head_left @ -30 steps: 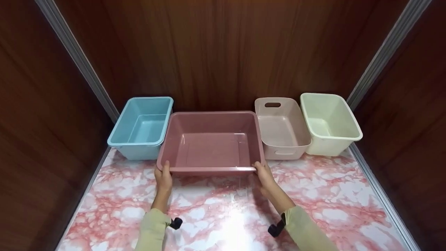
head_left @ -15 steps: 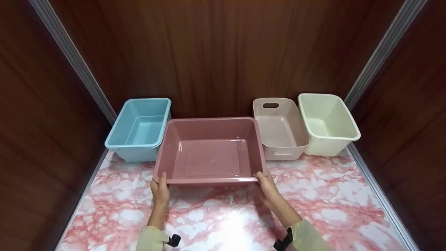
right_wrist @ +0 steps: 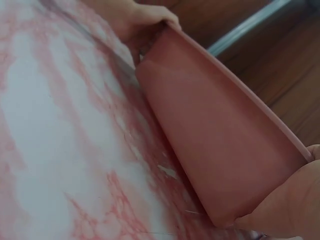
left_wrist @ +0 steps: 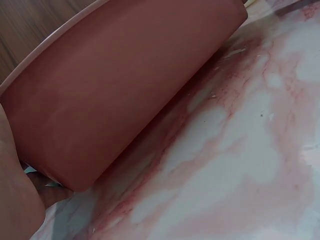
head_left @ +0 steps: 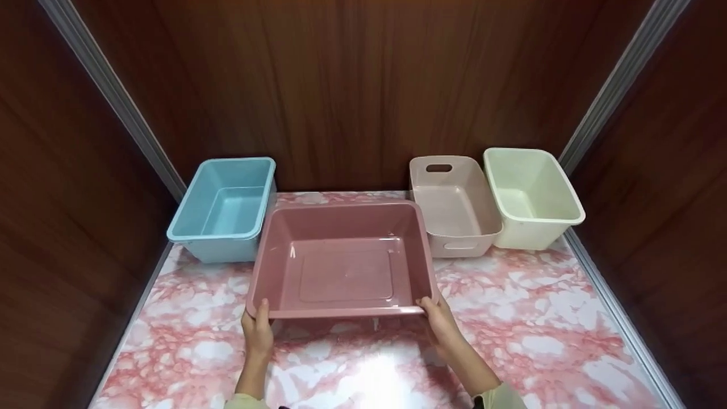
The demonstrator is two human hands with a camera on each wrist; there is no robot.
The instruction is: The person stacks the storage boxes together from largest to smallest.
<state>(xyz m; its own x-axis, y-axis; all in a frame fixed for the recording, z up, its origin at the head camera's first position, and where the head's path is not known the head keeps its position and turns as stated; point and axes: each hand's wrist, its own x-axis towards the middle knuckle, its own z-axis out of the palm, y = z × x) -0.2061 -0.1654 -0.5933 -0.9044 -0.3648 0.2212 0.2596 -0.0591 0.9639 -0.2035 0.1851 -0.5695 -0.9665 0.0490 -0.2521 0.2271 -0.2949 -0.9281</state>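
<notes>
A large dusky-pink plastic basin [head_left: 346,275] sits in the middle of the head view, with nothing inside it. My left hand [head_left: 258,335] grips its near left corner, thumb over the rim and fingers under the outside wall. At the near right corner my right hand [head_left: 443,326] holds on the same way, thumb hooked over the rim. The left wrist view shows the basin's outer wall [left_wrist: 115,85] close over the marbled surface. In the right wrist view both hands hold opposite ends of that wall [right_wrist: 215,135].
A blue bin [head_left: 227,210] stands left of the basin. To the right are a beige basket [head_left: 460,247] with handle slots and a pale green bin [head_left: 534,233]. Brown wood-look panels [head_left: 341,85] enclose the back and sides. The surface [head_left: 539,318] is pink-and-white marbled.
Both hands have drawn the pink basin toward me, away from the back panel. A strip of marbled surface now shows behind it. The other containers stay in place.
</notes>
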